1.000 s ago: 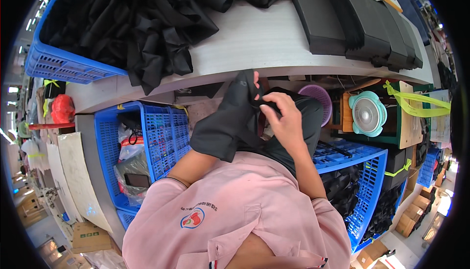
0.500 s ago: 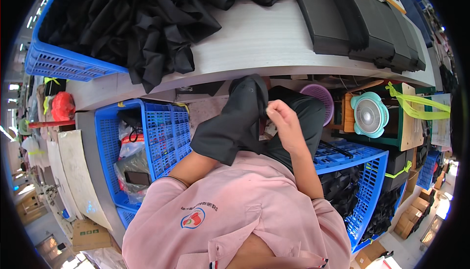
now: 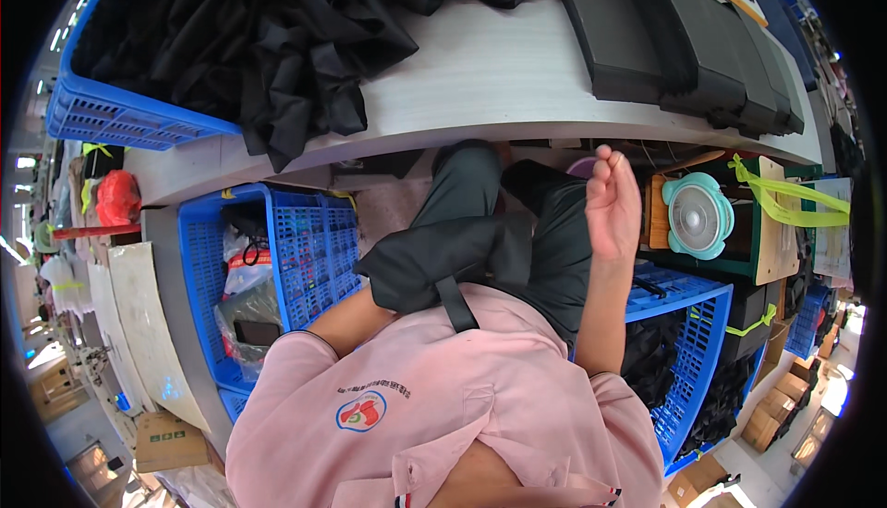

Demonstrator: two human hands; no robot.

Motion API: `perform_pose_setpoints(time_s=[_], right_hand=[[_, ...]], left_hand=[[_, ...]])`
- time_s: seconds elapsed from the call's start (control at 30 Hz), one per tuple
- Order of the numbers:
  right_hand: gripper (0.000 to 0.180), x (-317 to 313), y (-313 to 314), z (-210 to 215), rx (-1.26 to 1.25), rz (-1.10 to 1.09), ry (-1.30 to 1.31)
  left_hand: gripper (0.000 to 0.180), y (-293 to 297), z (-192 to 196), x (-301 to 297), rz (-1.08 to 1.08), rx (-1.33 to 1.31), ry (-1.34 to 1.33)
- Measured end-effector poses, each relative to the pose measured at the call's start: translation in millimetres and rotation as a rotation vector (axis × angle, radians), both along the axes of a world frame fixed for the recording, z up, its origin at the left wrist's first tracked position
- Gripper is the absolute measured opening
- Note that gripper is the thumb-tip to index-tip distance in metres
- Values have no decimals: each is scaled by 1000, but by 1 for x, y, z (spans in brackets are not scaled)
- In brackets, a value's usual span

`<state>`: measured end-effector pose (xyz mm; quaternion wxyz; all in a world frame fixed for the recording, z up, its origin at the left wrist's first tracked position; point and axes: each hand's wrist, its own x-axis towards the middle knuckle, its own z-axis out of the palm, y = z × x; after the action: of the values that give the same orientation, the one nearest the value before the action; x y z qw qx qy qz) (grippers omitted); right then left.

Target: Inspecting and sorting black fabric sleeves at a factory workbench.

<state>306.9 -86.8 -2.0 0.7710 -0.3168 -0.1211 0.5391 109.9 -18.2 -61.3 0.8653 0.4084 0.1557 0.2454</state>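
A black fabric piece [image 3: 453, 254], like a sewn pouch or sleeve, hangs over my lap. A short black strap [image 3: 456, 305] dangles from it against my pink shirt. My left forearm runs up under the cloth; the fabric covers my left hand and its fingers. My right hand [image 3: 613, 208] is raised off to the right, apart from the cloth, palm showing and fingers extended upward close together. Nothing is visible in it. Black cloth pieces [image 3: 305, 64] heap over the table's left part, and stacked black flat panels [image 3: 684, 46] lie at its right.
The pale table [image 3: 490, 55] curves across ahead of my knees. A blue crate [image 3: 314, 258] with bags and a phone stands at my left; another blue crate [image 3: 688, 351] with black pieces is at my right. A small teal fan [image 3: 699, 217] sits beyond my right hand.
My right hand has come away from the cloth, moving right and up, its fingers straightening. The cloth has swung lower and more level across my lap, exposing the strap.
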Motion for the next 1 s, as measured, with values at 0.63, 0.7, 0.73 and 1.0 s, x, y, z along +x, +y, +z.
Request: perform_pose_setpoints(time_s=[0.63,0.7,0.73,1.0], right_hand=[[18,-80,-21,-10,-81,143,-1050],[15,-68,-23,-9,-116,169,-745],[15,-59,-28,-5,-148,214,-598],[16,-49,-44,-2,-205,366,-503]], left_hand=[[60,-7,32,-30,206,-254,-56],[59,-10,24,-35,215,-245,-45],[59,-14,20,-42,206,-237,-31],[57,-16,-7,-86,150,-170,94]])
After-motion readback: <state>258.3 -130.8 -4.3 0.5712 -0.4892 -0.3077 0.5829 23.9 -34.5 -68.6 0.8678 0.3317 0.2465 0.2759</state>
